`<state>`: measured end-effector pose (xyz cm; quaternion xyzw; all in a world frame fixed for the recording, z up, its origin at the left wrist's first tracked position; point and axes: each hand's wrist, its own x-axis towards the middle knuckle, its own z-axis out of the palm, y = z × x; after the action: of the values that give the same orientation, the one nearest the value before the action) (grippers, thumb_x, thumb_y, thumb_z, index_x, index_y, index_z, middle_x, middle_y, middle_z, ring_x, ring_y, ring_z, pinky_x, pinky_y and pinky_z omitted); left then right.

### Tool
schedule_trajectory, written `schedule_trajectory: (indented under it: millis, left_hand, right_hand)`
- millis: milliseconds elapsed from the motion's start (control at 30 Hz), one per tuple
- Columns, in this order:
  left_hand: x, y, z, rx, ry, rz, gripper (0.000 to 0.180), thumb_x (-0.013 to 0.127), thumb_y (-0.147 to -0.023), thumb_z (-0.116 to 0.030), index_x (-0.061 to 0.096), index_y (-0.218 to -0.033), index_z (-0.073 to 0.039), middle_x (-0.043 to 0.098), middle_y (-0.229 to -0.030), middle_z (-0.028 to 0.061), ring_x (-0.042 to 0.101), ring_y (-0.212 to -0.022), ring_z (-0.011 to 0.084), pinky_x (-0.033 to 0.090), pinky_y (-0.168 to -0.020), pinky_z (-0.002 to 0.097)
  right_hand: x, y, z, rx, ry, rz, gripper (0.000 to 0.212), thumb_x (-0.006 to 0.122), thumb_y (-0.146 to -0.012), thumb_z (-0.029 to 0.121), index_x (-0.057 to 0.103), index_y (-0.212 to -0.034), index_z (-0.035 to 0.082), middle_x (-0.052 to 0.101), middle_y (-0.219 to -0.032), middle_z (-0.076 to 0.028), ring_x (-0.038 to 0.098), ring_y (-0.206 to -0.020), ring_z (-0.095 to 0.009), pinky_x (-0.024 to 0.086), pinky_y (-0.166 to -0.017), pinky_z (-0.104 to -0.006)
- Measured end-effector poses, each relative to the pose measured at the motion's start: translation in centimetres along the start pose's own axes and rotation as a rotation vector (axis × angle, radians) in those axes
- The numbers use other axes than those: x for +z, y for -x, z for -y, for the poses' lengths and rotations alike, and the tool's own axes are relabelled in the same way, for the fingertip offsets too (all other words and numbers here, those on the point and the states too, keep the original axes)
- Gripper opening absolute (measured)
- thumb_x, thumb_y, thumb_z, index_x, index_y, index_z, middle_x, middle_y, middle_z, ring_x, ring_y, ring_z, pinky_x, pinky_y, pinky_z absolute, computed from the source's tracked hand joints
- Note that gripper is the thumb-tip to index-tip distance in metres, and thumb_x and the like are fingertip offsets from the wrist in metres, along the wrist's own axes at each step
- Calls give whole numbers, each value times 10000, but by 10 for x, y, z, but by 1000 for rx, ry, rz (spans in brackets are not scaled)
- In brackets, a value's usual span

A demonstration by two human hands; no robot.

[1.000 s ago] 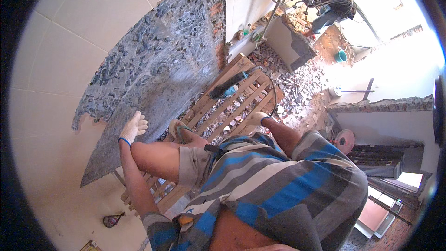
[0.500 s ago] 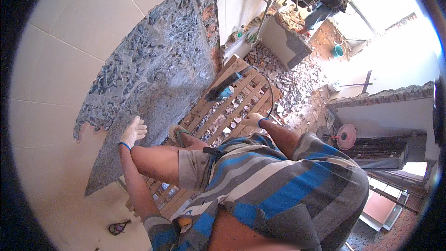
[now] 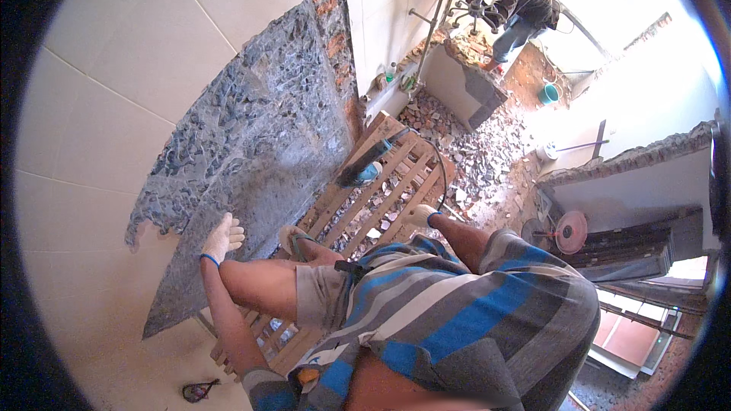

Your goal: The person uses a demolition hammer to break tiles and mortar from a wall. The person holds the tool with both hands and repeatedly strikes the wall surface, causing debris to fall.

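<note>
My left hand (image 3: 222,236), in a white glove with a blue cuff, is open beside my knee, its fingers stretched out before the chipped grey wall (image 3: 259,160). My right hand (image 3: 419,215), gloved alike, hangs over the slatted wooden platform (image 3: 407,183) with its fingers loosely bent; I see nothing held in it. Farther up the slats lies a dark, long-bodied power tool (image 3: 365,164) with a blue part, apart from both hands. Its black cable (image 3: 442,171) curves down past the right hand. My sandalled foot (image 3: 292,240) rests on the platform.
Broken tile rubble (image 3: 487,152) covers the floor beyond the platform. A co-worker (image 3: 525,0) bends near a low partition (image 3: 457,87) at the back. A teal bucket (image 3: 548,93) stands near there. On the right are a pink fan (image 3: 571,232) and stacked dark panels (image 3: 624,253).
The view has shifted slightly, with the platform and both hands lower in it. My right hand's fingers show less stretched out than before. The co-worker has leaned a little leftward.
</note>
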<state>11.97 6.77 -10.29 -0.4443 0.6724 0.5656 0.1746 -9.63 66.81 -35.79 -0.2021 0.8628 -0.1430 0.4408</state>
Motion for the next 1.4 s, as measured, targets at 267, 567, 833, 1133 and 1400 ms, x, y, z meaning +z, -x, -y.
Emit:
schedule_trajectory:
  millis: [267, 567, 833, 1133, 1400]
  left_hand:
    - [-2, 0, 0, -16, 8, 18, 893, 468, -1036, -721, 497, -1517, 31, 643, -1399, 239, 667, -1228, 364, 532, -1052, 500]
    - [0, -2, -3, 0, -5, 20, 890, 444, -1044, -720, 496, -1514, 34, 637, -1403, 258, 667, -1233, 374, 527, -1054, 506]
    - [0, 0, -5, 7, -23, -8, 857, 423, -1057, -707, 538, -1484, 27, 678, -1351, 234, 697, -1175, 339, 549, -1009, 481]
    - [-3, -8, 1, -15, 9, -3, 824, 445, -1057, -699, 556, -1466, 7, 692, -1312, 210, 700, -1151, 329, 549, -1004, 479]
    - [-4, -6, 4, 4, 16, 12, 888, 461, -1033, -731, 522, -1494, 26, 661, -1361, 234, 679, -1199, 361, 531, -1037, 501]
  right_hand:
    - [4, 4, -1, 37, -15, -1, 679, 714, -855, 661, 798, -1150, 55, 777, -1130, -220, 750, -1039, -386, 572, -919, -472]
    - [-5, 2, 10, -21, -69, -17, 652, 708, -878, 659, 798, -1154, 75, 781, -1127, -202, 740, -1067, -372, 563, -933, -460]
    - [-6, 2, 11, -14, -72, 25, 665, 688, -891, 681, 793, -1158, 80, 781, -1124, -199, 738, -1072, -378, 562, -917, -465]
    - [-6, 13, 17, 1, -68, 8, 660, 699, -890, 663, 788, -1180, 77, 774, -1172, -203, 729, -1108, -386, 559, -949, -460]
    - [-6, 11, 15, 48, -27, 35, 643, 704, -890, 641, 788, -1199, 83, 772, -1179, -202, 724, -1116, -395, 556, -957, -464]
